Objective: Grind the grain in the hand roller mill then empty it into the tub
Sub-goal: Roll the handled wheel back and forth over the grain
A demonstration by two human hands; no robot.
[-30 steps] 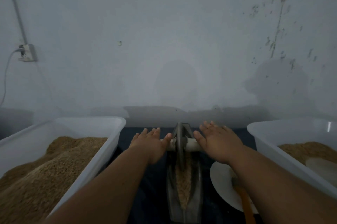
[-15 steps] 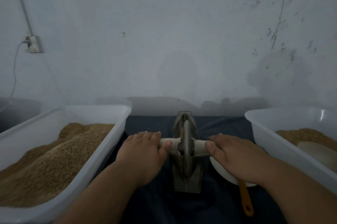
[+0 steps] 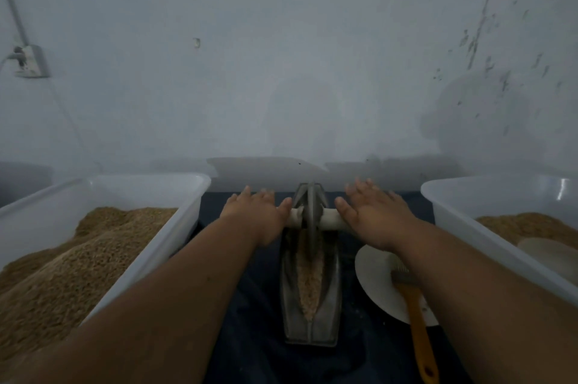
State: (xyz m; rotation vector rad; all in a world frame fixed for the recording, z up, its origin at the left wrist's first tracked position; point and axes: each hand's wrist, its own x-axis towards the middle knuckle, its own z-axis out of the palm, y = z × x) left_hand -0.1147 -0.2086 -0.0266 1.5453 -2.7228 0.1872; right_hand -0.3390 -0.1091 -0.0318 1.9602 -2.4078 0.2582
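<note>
A boat-shaped metal mill trough [image 3: 331, 299] lies lengthwise on the dark cloth, with pale crushed grain [image 3: 309, 283] along its groove. A metal wheel [image 3: 310, 211] on a white axle handle [image 3: 332, 221] stands at the trough's far end. My left hand [image 3: 257, 214] presses flat on the left end of the axle, fingers straight. The axle's right end lies under my right hand [image 3: 377, 217], which presses on it with fingers stretched forward. A white tub [image 3: 175, 227] heaped with brown grain stands on the left, and a second white tub [image 3: 463, 214] with grain stands on the right.
A white plate [image 3: 375, 277] lies right of the trough with a yellow-handled brush [image 3: 417, 333] on it. A pale round thing [image 3: 550, 255] rests in the right tub. The wall stands close behind, with a socket and cable [image 3: 29, 61] at the left.
Both hands rolled the wheel from the middle of the trough to its far end. Fingers that curled over the axle are now stretched flat. More of the grain-filled groove shows.
</note>
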